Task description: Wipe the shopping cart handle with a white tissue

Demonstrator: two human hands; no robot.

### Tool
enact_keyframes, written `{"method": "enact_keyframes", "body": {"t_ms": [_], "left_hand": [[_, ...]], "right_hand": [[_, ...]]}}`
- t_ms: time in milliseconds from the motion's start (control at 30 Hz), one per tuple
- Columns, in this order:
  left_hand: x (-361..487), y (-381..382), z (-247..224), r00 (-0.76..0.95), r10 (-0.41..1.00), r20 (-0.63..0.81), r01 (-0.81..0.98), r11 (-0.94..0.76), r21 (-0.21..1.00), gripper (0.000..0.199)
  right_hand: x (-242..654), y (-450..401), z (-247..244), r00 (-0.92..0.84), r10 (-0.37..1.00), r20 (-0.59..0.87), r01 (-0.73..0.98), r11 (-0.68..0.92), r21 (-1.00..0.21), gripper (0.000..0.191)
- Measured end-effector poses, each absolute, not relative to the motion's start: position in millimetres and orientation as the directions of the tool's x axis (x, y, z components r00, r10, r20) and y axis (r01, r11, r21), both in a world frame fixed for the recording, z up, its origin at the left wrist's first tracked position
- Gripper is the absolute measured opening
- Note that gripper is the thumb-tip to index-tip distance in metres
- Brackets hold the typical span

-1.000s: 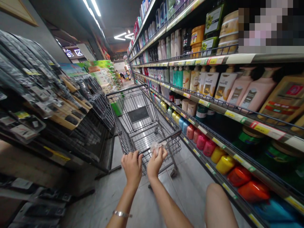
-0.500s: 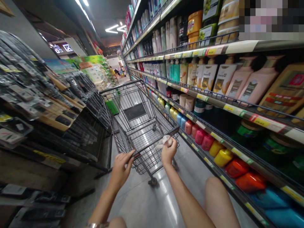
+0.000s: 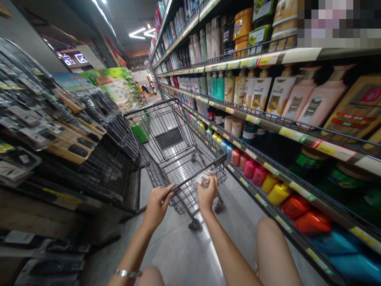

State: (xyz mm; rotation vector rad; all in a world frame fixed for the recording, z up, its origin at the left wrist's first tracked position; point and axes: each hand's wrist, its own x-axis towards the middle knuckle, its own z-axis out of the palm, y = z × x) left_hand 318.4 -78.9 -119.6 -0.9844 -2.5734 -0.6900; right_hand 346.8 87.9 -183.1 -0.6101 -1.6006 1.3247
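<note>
A dark wire shopping cart (image 3: 170, 138) stands in front of me, its basket showing bare mesh. My left hand (image 3: 157, 204) is closed round the left part of the cart's handle bar (image 3: 190, 179). In my right hand (image 3: 207, 194) is a crumpled white cloth or tissue (image 3: 203, 178), pressed against the bar further right. The fingers cover part of it, so I cannot tell which it is. A silver bracelet (image 3: 127, 273) circles my left wrist.
Shelves of shampoo bottles (image 3: 262, 93) and jars line the right side, close to the cart. Packaged goods hang on a rack (image 3: 26, 119) at the left. Green-and-white packages (image 3: 119, 87) are stacked further along the aisle. Grey tiled floor (image 3: 175, 254) lies below.
My right hand and the crumpled white piece have slid a little left along the bar. The cart's near end has shifted slightly right, and my left hand has moved with it.
</note>
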Motion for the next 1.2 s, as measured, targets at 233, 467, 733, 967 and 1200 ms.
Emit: {"method": "enact_keyframes", "body": {"t_ms": [233,467,733,967,1200], "left_hand": [[317.8,-71.7,-120.3,-0.726,0.539,0.426,0.682,0.643,0.349,0.038],[319.1,-73.0,-121.5,-0.714,0.535,0.451,0.691,0.643,0.330,0.037],[319.7,-86.7,-123.0,-0.716,0.518,0.468,0.680,0.668,0.302,0.036],[318.3,-87.8,-122.9,-0.731,0.514,0.448,0.670,0.663,0.333,0.038],[320.1,-79.9,-122.4,-0.745,0.494,0.449,0.652,0.682,0.331,0.040]], "right_hand": [[362.9,12.9,-183.5,-0.599,0.738,0.311,-0.239,0.206,-0.949,0.016],[367.2,9.3,-196.4,-0.668,0.628,0.400,-0.331,0.230,-0.915,0.016],[323.7,161.0,-193.4,-0.262,0.958,0.114,-0.160,0.073,-0.984,0.015],[317.1,182.1,-190.4,-0.268,0.946,0.181,-0.113,0.155,-0.981,0.013],[338.3,90.8,-192.8,-0.428,0.876,0.222,-0.194,0.151,-0.969,0.020]]}}
